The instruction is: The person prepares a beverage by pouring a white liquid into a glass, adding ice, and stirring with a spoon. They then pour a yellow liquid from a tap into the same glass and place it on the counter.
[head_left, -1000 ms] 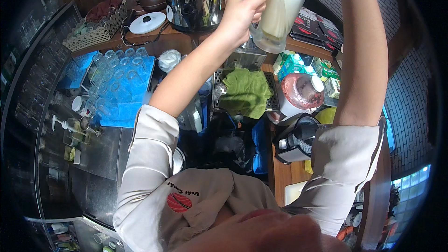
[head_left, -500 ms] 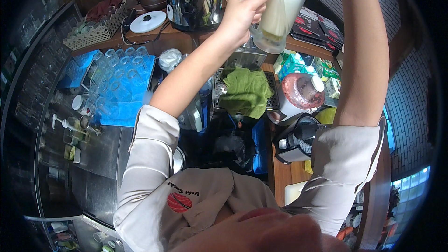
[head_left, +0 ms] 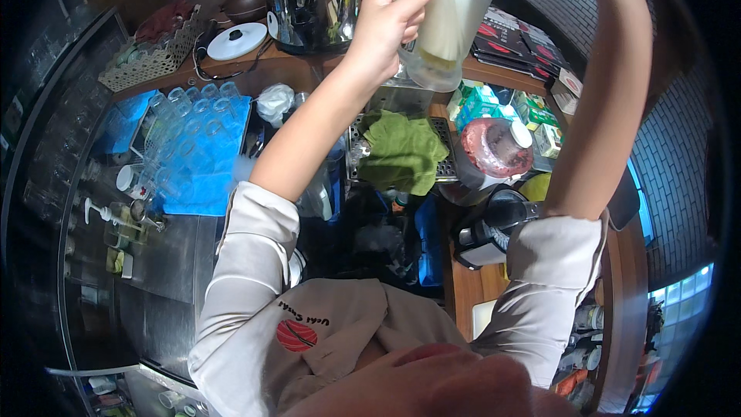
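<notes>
My left hand (head_left: 390, 27) is raised at the upper middle, its fingers closed round the handle of a translucent blender jug (head_left: 448, 31). Pale, milky liquid fills part of the jug, with a yellowish layer near the bottom. The jug is held in the air, slightly tilted, and its top is cut off by the frame. My right forearm (head_left: 606, 108) reaches up on the right. It leaves the picture at the top, so my right hand is hidden. Below the jug, a green cloth (head_left: 401, 150) lies over a perforated metal drip tray (head_left: 356, 150).
Upside-down glasses stand on a blue cloth (head_left: 197, 193) at left. A white lid (head_left: 237, 41) and a dark glossy pot (head_left: 324, 23) sit on the back ledge. At right are a red-tinted round container (head_left: 490, 147), a black-and-silver appliance (head_left: 486, 235), cartons (head_left: 478, 104) and stacked menus (head_left: 517, 46).
The jug in my left hand has shifted slightly left in the picture. My right forearm now leans more, its elbow further left and its upper end further right. The background has shifted slightly.
</notes>
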A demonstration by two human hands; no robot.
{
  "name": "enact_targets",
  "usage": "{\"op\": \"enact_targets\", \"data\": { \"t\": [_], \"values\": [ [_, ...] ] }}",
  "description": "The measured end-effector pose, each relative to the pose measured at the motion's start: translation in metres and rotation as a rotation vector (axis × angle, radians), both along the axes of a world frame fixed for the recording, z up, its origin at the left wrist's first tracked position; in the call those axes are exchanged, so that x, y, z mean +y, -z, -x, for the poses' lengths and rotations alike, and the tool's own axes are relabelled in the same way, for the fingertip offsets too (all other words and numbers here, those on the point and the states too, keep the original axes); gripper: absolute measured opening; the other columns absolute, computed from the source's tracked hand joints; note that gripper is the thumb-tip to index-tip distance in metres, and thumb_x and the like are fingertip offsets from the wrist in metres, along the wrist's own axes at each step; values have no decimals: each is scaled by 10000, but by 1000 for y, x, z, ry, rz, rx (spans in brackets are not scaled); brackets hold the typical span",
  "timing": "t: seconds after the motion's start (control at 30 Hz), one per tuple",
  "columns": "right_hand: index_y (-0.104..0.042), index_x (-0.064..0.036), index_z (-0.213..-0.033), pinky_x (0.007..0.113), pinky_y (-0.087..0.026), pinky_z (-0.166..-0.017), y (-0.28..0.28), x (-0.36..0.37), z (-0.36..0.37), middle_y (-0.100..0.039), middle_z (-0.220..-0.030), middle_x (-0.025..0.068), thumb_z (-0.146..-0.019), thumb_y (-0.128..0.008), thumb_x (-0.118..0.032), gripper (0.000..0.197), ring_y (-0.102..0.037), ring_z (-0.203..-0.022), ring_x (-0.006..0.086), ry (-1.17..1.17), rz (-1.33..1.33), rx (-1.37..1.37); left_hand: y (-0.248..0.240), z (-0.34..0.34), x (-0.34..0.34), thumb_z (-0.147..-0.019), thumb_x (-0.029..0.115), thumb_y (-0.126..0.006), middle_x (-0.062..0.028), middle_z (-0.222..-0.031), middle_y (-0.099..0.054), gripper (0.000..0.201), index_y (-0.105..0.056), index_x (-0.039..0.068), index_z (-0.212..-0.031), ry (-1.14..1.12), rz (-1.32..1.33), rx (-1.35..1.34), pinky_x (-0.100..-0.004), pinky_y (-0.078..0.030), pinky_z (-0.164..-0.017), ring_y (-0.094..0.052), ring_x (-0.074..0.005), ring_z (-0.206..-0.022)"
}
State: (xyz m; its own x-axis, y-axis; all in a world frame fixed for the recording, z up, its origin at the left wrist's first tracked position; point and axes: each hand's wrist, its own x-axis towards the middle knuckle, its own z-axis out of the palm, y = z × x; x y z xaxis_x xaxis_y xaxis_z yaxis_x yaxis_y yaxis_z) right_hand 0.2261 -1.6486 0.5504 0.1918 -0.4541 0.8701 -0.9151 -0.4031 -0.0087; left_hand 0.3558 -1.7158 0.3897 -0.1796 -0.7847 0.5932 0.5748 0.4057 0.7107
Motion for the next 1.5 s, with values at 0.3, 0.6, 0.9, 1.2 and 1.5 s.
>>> {"op": "enact_targets", "data": {
  "t": [0.3, 0.6, 0.9, 1.2, 1.5],
  "values": [
    [-574, -34, -1027, 336, -467, -581, 116, 149, 22, -569, -763, 101, -740, -631, -236, 355, -581, -667, 237, -156, -790, 561, 4, 5, 9, -820, 223, -617, 103, -534, -306, 262, -446, 138, -640, -18, 17, 5, -185, -155, -411, -214, 5, -453],
    [-551, -22, -1024, 312, -454, -580, 176, 192, 58, -527, -745, 78, -779, -573, -253, 337, -553, -669, 222, -758, -894, 520, 26, 10, 32, -861, 174, -570, 93, -607, -378, 96, -531, 86, -852, 2, -32, 15, -147, -222, -402, -287, 16, -460],
    [-613, -19, -913, 347, -443, -715, 262, 231, 91, -602, -882, 98, -804, -595, -83, 127, -566, -808, 264, -289, -203, -365, 88, 74, 71, -915, 185, -479, 76, -508, -244, 281, -368, 145, -659, 393, -134, -1, -192, -149, -378, -176, -5, -410],
    [-397, -56, -1249, 359, -348, -944, 301, 291, 60, -463, -1189, 144, -712, -668, -94, 602, -447, -1113, 283, 196, 79, -865, 142, 128, 153, -909, 193, -475, 52, -489, -249, 283, -374, 109, -658, 840, -165, -57, -185, -175, -410, -226, -36, -404],
    [-137, -49, -1375, 368, -305, -994, 334, 337, 20, -309, -1328, 180, -632, -757, -116, 970, -346, -1208, 315, 491, -79, -940, 215, 149, 221, -893, 116, -483, 44, -519, -311, 86, -468, 74, -819, 1224, -299, -114, -166, -206, -396, -247, -24, -416]
  ]
}}
